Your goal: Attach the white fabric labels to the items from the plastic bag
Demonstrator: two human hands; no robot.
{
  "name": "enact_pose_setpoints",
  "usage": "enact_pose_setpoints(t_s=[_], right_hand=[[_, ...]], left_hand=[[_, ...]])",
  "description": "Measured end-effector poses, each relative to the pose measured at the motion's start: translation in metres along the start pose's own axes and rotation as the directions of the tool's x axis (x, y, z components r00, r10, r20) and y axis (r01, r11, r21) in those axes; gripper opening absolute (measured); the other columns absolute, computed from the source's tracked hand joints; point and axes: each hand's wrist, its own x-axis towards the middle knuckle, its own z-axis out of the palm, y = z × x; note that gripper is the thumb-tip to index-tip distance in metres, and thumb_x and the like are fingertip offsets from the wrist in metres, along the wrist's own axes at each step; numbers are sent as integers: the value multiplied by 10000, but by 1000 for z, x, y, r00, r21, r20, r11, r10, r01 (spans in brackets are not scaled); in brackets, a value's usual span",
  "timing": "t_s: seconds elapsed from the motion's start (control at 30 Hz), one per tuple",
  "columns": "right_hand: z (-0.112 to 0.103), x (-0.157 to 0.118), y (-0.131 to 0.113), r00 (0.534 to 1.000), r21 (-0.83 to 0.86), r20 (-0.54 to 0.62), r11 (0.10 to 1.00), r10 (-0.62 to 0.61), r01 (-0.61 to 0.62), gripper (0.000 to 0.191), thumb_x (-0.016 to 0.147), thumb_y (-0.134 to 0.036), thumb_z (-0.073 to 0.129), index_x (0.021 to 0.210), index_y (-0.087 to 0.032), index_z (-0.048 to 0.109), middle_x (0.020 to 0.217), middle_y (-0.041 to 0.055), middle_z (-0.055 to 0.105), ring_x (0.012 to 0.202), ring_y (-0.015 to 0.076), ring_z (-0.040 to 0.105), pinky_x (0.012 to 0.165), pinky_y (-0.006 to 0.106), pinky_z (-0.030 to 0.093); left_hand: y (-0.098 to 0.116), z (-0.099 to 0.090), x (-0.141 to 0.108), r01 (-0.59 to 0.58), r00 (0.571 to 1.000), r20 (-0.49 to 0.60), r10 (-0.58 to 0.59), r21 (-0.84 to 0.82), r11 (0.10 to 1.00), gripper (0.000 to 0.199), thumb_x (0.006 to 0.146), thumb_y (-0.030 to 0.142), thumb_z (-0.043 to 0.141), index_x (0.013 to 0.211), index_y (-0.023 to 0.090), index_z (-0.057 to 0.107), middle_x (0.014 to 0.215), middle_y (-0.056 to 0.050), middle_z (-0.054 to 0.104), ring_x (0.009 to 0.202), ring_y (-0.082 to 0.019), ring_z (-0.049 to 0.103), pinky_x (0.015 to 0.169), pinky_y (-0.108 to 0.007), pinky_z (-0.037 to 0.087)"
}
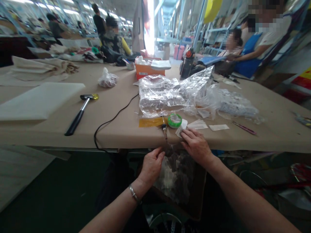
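At the table's front edge my left hand (151,165) is closed in a pinch, thumb against fingers; anything held there is too small to make out. My right hand (197,146) lies with its fingertips on a small pile of white paper slips (179,130), its thumb apart from the fingers. A soldering iron-like tool (164,128) with a dark cable rests between the hands, tip toward me. Beside it are a green tape roll (174,120) and a strip of amber film (150,122). Below the edge, an open box (202,194) holds many thin pale pieces.
Crumpled clear plastic bags (162,95) lie behind the tools. A hammer (81,113) and a white sheet (41,98) are at left. Pink tweezers (244,128) lie at right. An orange box (143,69) and a dark bottle (186,64) stand farther back. Other people work beyond.
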Motion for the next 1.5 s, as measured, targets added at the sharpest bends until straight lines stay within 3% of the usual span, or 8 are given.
enact_pose_setpoints(t_s=[0.23, 0.37, 0.5, 0.63, 0.83, 1.0, 1.27, 1.5], right_hand=[[5, -4, 8, 990, 108, -139, 993, -38, 53, 194, 923, -217, 493, 968, -230, 681, 1045, 27, 678, 1048, 201, 565, 1011, 408, 333], [-10, -20, -8, 977, 212, -188, 967, -102, 142, 178, 912, -202, 494, 949, -237, 665, 1012, 20, 681, 1051, 189, 566, 998, 404, 357], [-24, -42, -33, 956, 265, -153, 922, -249, 282, 151, 908, -188, 498, 970, -226, 631, 995, 21, 676, 1057, 198, 552, 981, 410, 375], [-23, -43, -24, 963, 278, -107, 923, -246, 266, 198, 918, -224, 479, 1076, -206, 598, 1040, 54, 654, 1076, 210, 532, 952, 391, 417], [-10, -11, 35, 993, -99, 14, 988, 117, -115, 522, 882, -421, 529, 1292, -101, 485, 1275, 172, 509, 1209, 345, 389, 1002, 510, 353], [-6, -18, 45, 995, -132, 44, 987, 93, -87, 385, 891, -332, 545, 1237, -163, 556, 1278, 126, 523, 1194, 317, 413, 1000, 480, 344], [-2, -27, 51, 983, 188, -137, 978, 118, -91, 125, 886, -243, 562, 911, -223, 682, 1021, 39, 659, 1054, 232, 540, 956, 413, 393], [-22, -8, 49, 992, 94, 58, 988, 116, -121, 277, 801, -220, 665, 1073, -171, 645, 1119, 86, 600, 1051, 256, 499, 935, 394, 420]], left_hand=[[10, 21, -14, 180, 976, 154, -153, -180, 967, 178, 788, 280, 588, 738, 135, 677, 723, -52, 665, 687, -161, 591, 635, -241, 440], [33, 37, -16, 530, 847, 422, -324, -612, 587, 233, 795, 341, 618, 849, 115, 621, 765, -82, 653, 651, -150, 608, 616, -251, 482], [45, 50, -9, 604, 794, 544, -271, -752, 263, 154, 830, 255, 595, 834, 101, 588, 697, -37, 596, 550, -94, 553, 519, -192, 459], [47, 55, -5, 582, 810, 496, -312, -744, 328, 26, 824, 110, 554, 819, 90, 570, 667, -29, 578, 517, -87, 542, 473, -173, 442], [49, 53, -9, 621, 779, 431, -455, -630, 467, 104, 857, 166, 540, 931, 98, 565, 690, -76, 625, 534, -151, 601, 526, -266, 511], [45, 54, -12, 634, 770, 431, -470, -599, 489, 97, 867, 146, 501, 932, 97, 554, 677, -66, 625, 533, -155, 602, 521, -263, 501], [48, 55, -10, 658, 753, 478, -453, -535, 529, 141, 872, 161, 492, 976, 91, 557, 704, -75, 629, 537, -157, 603, 519, -265, 500], [52, 55, -10, 669, 742, 500, -446, -510, 541, 152, 866, 175, 507, 978, 87, 560, 716, -77, 627, 535, -158, 602, 513, -264, 498]])
